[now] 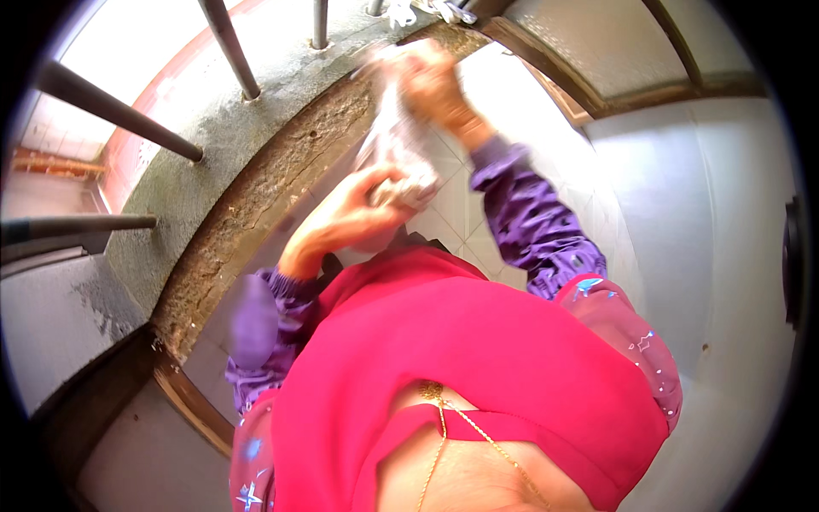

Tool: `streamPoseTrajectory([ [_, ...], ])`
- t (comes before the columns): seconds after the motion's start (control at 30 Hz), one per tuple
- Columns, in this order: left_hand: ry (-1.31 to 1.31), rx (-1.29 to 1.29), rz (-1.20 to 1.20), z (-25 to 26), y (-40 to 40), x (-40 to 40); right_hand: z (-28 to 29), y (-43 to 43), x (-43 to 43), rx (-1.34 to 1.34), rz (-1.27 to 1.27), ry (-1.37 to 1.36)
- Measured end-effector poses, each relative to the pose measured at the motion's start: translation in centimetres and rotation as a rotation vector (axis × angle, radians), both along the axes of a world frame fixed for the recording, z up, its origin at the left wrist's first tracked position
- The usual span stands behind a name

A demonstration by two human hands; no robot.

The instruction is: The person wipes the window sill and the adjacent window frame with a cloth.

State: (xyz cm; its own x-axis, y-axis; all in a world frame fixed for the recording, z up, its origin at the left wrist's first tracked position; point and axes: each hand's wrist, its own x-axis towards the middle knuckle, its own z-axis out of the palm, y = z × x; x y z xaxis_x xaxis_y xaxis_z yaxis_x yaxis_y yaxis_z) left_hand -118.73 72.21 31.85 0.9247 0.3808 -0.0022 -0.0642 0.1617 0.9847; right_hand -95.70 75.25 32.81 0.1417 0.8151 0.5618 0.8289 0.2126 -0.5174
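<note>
A pale, thin bag or cloth (393, 137) stretches between my two hands, blurred by motion, so its material cannot be told. Its lower end is bunched into a lumpy whitish bundle (409, 185), which my left hand (349, 211) cups in front of my body. Farther out, near the windowsill, my right hand (429, 80) grips the upper end with curled fingers. Purple elasticated sleeve covers (537, 217) reach to both wrists. Whatever lies inside the bundle is hidden.
Round metal bars (233, 51) rise from a rough concrete sill (211, 160) at the left. A worn inner ledge (256, 211) curves beside my left arm. White ties (435, 9) lie at the top. Pale floor tiles (470, 205) show below, and a pale wall (672, 224) stands at right.
</note>
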Motion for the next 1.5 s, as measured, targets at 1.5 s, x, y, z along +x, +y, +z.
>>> streamPoseTrajectory([
  [1.5, -0.258, -0.271, 1.019, -0.8, -7.3, 11.9, 0.8, 0.6, 10.2, 0.115, 0.369, -0.566],
])
